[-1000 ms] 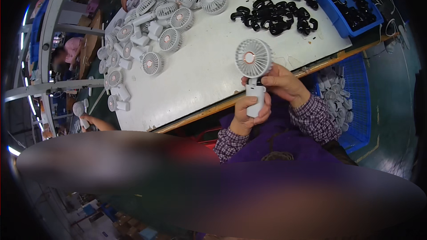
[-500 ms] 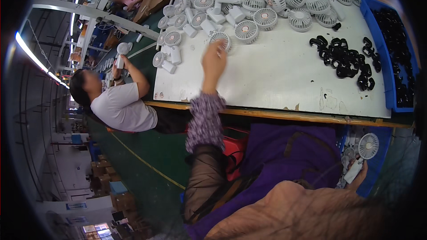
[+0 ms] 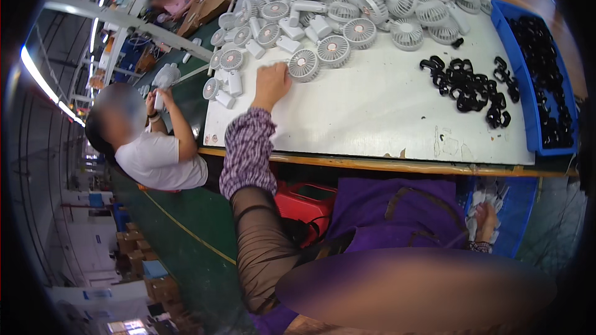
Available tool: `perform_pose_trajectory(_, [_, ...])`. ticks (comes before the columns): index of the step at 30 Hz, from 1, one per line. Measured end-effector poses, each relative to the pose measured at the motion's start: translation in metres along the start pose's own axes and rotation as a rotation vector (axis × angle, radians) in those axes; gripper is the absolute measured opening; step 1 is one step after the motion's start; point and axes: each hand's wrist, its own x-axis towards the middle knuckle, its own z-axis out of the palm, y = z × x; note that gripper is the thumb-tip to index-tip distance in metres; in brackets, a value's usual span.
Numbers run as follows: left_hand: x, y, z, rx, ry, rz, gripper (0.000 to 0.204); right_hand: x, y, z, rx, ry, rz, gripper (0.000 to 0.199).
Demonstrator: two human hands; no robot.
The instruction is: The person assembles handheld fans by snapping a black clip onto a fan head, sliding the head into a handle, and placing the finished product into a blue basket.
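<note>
My left hand (image 3: 272, 85) is on the white table with its fingers curled at the left edge of a white handheld fan (image 3: 303, 65). The fan lies grille up, and its handle is hidden, seemingly under that hand. More white fans (image 3: 334, 51) are heaped just beyond. Low at the right, my right hand (image 3: 485, 218) reaches over a blue bin (image 3: 520, 217), fingers apart and nothing visible in them. White fan parts (image 3: 490, 198) lie in the bin beside the fingers.
Black curved clips (image 3: 469, 87) lie piled at the table's right. Beyond them stands a blue tray (image 3: 534, 111) of similar black pieces. A co-worker (image 3: 155, 149) sits at the left holding a white fan. A red container (image 3: 304, 208) is under the table edge.
My left hand has shifted from over the fan's grille to its left side. My right hand has let go of the white fan it held and lowered over the blue bin.
</note>
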Motion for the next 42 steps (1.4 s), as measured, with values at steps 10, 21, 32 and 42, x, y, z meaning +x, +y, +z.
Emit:
perform_pose_trajectory(10, [0.003, 0.008, -0.005, 0.153, 0.250, -0.086, 0.034, -0.096, -0.057, 0.134, -0.461, -0.197, -0.427, 0.014])
perform_pose_trajectory(21, [-0.073, 0.191, -0.063, -1.166, -0.352, -0.319, 0.040, -0.188, -0.131, 0.252, -0.508, -0.521, -0.715, 0.029])
perform_pose_trajectory(32, [-0.111, 0.330, -0.059, -1.767, -0.650, -0.483, 0.025, -0.220, -0.135, 0.326, -0.656, -0.724, -1.047, 0.043])
perform_pose_trajectory(42, [-0.096, 0.330, -0.063, -1.742, -0.405, -0.683, 0.029, -0.161, -0.145, 0.267, -0.543, -0.395, -1.005, 0.021])
